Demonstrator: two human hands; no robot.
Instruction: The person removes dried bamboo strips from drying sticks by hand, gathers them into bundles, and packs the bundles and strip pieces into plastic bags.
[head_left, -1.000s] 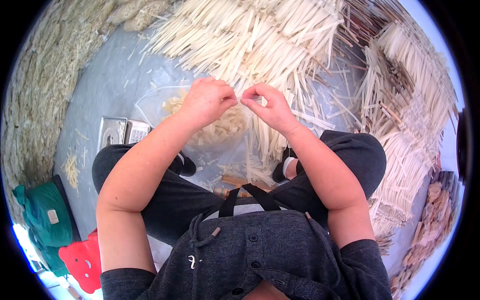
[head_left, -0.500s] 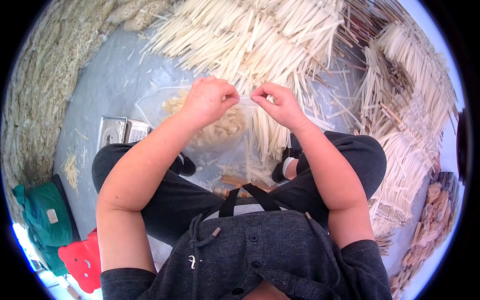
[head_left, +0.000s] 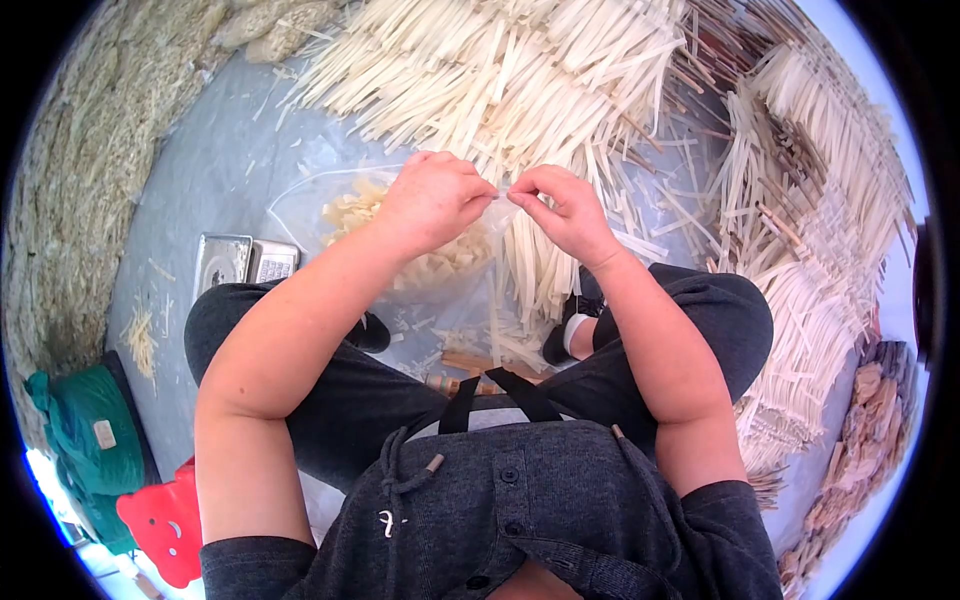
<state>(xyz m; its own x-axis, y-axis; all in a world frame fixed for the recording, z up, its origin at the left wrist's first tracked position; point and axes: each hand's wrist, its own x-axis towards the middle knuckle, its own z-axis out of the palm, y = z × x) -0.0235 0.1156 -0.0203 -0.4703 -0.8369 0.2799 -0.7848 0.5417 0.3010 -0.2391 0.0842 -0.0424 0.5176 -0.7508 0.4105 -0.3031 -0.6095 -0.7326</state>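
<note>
A clear plastic bag (head_left: pixel 302 205) lies on the floor between my feet, with pale flat cut pieces (head_left: pixel 440 268) inside it. My left hand (head_left: pixel 437 203) pinches the bag's upper edge near the right corner. Close beside it, my right hand (head_left: pixel 562 210) is closed on the same edge at the corner, fingertips together. Only a small gap separates the two hands. My left forearm hides part of the bag and its contents.
A digital scale (head_left: pixel 245 262) with a metal tray sits left of my knee. Long pale strips (head_left: pixel 500 80) are heaped ahead, with another stack (head_left: pixel 810 290) at right. A green bag (head_left: pixel 95 440) and a red bear-shaped item (head_left: pixel 165 535) are at lower left.
My left hand has slid to the right along the bag's edge, nearer to my right hand. The right hand has shifted slightly to the right.
</note>
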